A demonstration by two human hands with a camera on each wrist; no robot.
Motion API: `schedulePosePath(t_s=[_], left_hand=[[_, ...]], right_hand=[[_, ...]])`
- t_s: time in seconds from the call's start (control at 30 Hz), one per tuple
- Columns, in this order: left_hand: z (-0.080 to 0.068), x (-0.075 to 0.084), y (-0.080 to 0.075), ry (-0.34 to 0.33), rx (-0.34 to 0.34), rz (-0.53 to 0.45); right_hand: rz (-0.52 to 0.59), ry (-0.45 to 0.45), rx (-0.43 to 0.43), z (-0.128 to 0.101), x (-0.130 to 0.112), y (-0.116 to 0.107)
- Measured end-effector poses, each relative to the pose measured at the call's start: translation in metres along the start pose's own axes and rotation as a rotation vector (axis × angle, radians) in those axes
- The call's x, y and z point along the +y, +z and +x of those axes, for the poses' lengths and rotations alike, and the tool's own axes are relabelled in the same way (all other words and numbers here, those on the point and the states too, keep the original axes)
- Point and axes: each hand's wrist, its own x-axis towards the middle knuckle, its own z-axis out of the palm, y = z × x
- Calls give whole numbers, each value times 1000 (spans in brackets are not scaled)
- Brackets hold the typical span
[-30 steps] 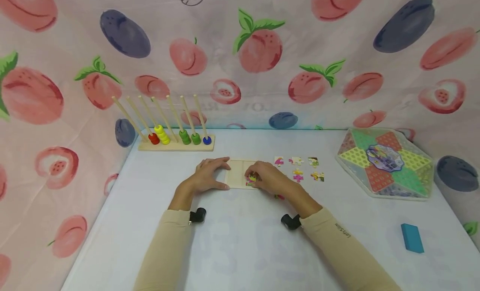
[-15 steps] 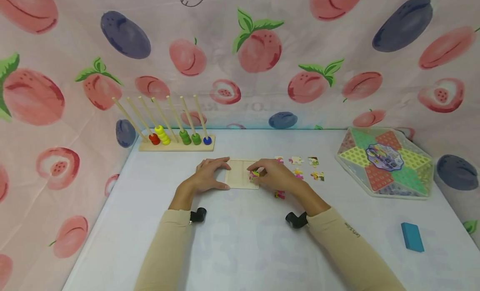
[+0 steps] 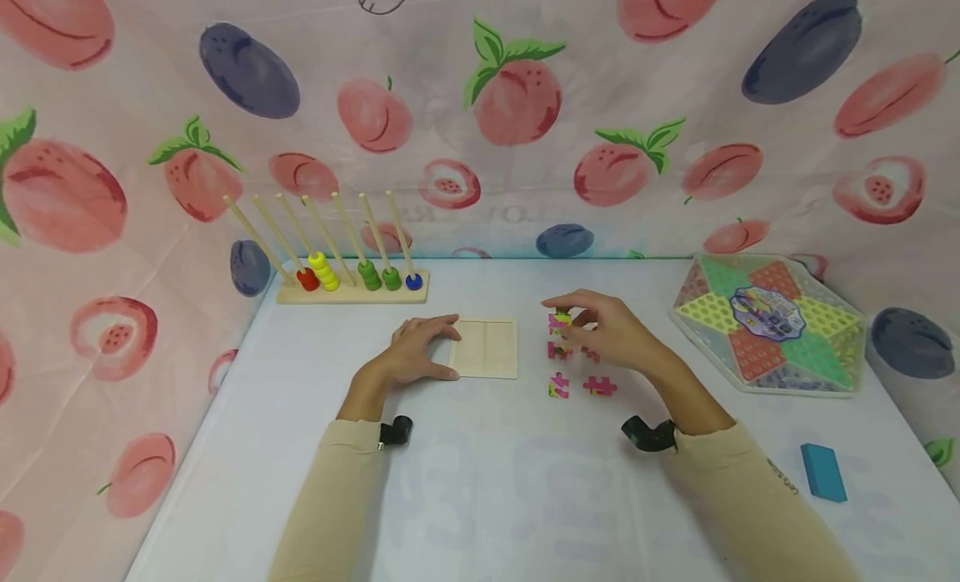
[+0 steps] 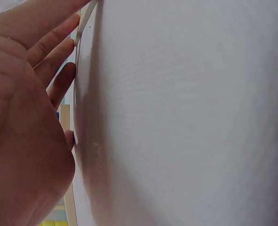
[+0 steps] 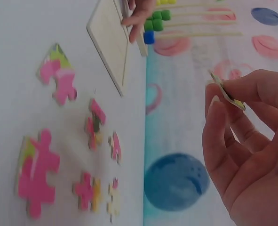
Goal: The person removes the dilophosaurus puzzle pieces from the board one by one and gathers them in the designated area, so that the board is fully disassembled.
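A small pale wooden puzzle tray [image 3: 500,348] lies flat on the table, no pieces in it. My left hand [image 3: 412,350] is at its left side, thumb and fingers spread and touching the edge. In the left wrist view the fingers [image 4: 54,59] look fairly straight. My right hand [image 3: 611,328] pinches a thin jigsaw piece [image 5: 228,92] between thumb and fingers, above the table to the tray's right. Under and near that hand lie several pink, green and yellow jigsaw pieces [image 3: 558,386], some partly hidden by it.
A wooden bead abacus [image 3: 352,293] with upright rods stands at the back left. At the right lies a hexagonal star-patterned game board [image 3: 770,325], with a blue block [image 3: 823,473] in front of it. A fruit-print cloth [image 3: 517,102] hangs behind the table.
My right hand has lifted the jigsaw piece from the tray's right part and carried it right, over the loose pieces. The left hand has stayed at the tray's edge.
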Motion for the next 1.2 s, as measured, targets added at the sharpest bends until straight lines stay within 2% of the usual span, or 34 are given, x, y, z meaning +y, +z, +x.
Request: schedulePosePath(t_s=[0.23, 0.47, 0.8, 1.03, 1.2], left_hand=[[0, 0, 0, 4, 2, -4], [-1, 0, 0, -4, 5, -13], [0, -2, 1, -14, 2, -10], [0, 0, 1, -8, 3, -2], [-1, 1, 1, -4, 4, -11]], right_hand=[[69, 118, 63, -31, 14, -33], [23, 229, 66, -66, 32, -56], [-39, 341, 13, -96, 72, -43], [-38, 399, -40, -98, 85, -30], [-97, 438, -51, -94, 84, -27]])
